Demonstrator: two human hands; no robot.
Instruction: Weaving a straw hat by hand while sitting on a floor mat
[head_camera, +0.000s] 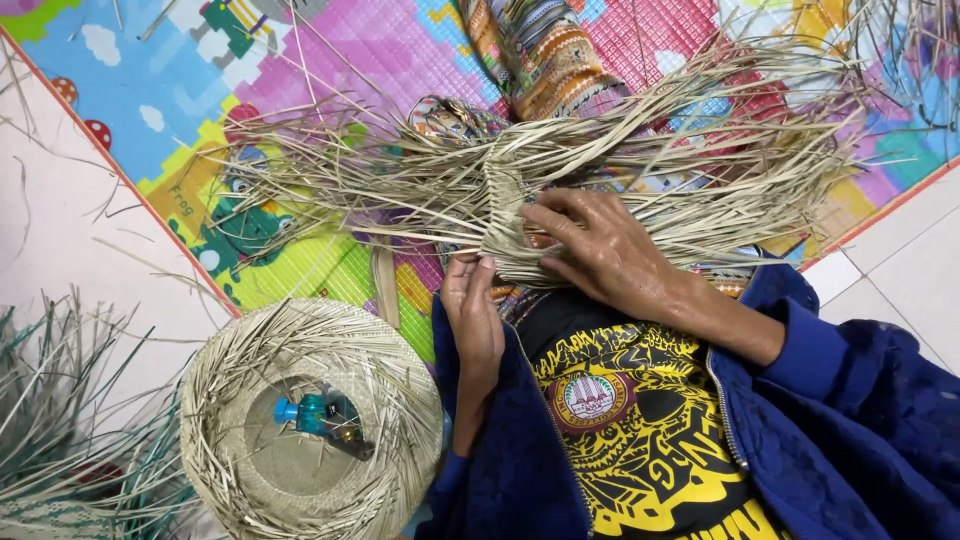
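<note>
At the bottom of the frame sit the person's dark blue jacket (850, 400) and a black shirt with a yellow print (640, 430). At lower left a round, half-finished straw basket (240, 400) lies on the floor, its loose ends sticking out around the rim, with a small blue-capped bottle (305, 413) lying inside it. At the far lower left there is a pile of green and pale strips (60, 440).

Just above the lap, near frame centre, the left hand (472, 315) pinches the lower edge of the woven straw piece (505, 215), fingers closed on it with the thumb up. The right hand (600, 250) lies over the piece from the right, fingers curled and pressing the strands at the plaited middle. The piece rests across the person's lap and legs, its loose straw strands (720, 160) fanning left and right across the middle of the frame.

Beyond it, a patterned cloth (545, 55) covers the legs, and a colourful play mat (200, 110) fills the top, bordered by pale floor tiles (910, 270).
</note>
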